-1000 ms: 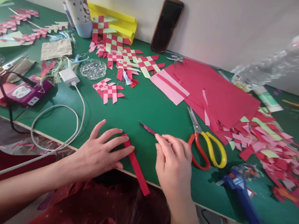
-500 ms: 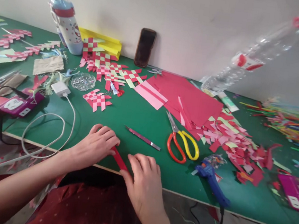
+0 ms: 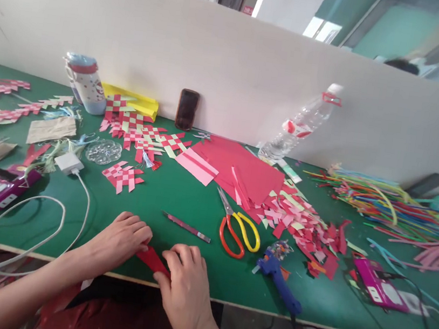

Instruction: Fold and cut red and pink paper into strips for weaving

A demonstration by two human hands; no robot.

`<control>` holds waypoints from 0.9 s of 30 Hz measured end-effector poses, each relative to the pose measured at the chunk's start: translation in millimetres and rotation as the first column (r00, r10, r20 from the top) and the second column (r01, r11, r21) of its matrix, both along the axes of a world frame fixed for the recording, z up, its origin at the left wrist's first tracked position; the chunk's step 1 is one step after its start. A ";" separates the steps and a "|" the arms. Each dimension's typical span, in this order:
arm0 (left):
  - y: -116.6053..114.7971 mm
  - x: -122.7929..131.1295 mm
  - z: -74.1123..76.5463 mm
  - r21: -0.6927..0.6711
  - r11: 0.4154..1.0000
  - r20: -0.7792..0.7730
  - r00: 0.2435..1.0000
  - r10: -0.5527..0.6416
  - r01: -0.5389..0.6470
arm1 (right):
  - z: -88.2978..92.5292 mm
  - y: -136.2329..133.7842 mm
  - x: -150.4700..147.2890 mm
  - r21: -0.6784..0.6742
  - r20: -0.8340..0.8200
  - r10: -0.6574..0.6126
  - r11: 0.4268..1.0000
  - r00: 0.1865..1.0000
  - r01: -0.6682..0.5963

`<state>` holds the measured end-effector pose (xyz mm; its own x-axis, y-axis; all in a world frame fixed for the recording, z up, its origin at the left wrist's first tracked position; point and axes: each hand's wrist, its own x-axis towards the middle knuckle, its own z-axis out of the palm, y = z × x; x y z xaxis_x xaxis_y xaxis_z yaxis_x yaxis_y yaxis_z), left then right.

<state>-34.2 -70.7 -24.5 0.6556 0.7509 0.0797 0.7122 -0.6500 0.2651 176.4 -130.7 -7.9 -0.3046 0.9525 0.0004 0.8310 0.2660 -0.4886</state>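
A red paper strip (image 3: 152, 259) lies at the front edge of the green table, stretched between my two hands. My left hand (image 3: 121, 238) has its fingers curled over the strip's left end. At the other end, my right hand (image 3: 186, 277) pinches the paper between thumb and fingers. Just beyond the hands rests a slim craft knife (image 3: 186, 227). Scissors (image 3: 237, 232) with one red and one yellow handle lie to its right, blades pointing away. Farther back are woven paper fish (image 3: 123, 175) and a pink paper piece (image 3: 197, 165) on red sheets (image 3: 240, 162).
A blue glue gun (image 3: 280, 279) sits at the front right beside a heap of paper scraps (image 3: 298, 213). Purple power strips (image 3: 380, 285) stand on both sides. A plastic bottle (image 3: 298, 124), a phone (image 3: 187, 110) and a flask (image 3: 87, 86) are by the partition.
My view has tilted up, so the table sits lower and the room beyond the partition shows. Both hands still hold the red strip, and more of its width is visible.
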 end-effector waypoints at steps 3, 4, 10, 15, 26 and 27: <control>2.5 1.8 1.7 -0.001 1.000 0.047 0.999 -0.010 0.010 | -1.0 3.6 0.6 -0.001 -0.009 0.002 1.000 1.000 -0.002; 3.8 2.9 3.4 -0.004 1.000 0.054 0.998 -0.010 0.010 | -1.7 5.1 1.0 0.004 -0.010 0.000 1.000 1.000 0.000; 20.7 11.6 14.8 0.007 0.995 0.094 0.990 0.101 -0.102 | -10.0 25.2 9.8 0.012 -0.028 -0.028 1.000 0.999 0.028; 26.4 10.8 20.7 0.059 0.962 0.102 0.960 0.262 -0.268 | -14.8 44.0 26.6 0.002 -0.058 -0.073 0.997 0.996 0.073; 7.8 17.6 20.4 -0.021 0.997 -0.012 0.997 0.074 -0.074 | 8.9 59.5 66.8 0.031 -0.066 -0.224 0.974 0.972 0.226; 9.9 19.6 20.0 -0.031 0.998 -0.020 0.998 0.052 -0.052 | 15.4 66.6 76.1 0.041 -0.057 -0.245 0.968 0.968 0.248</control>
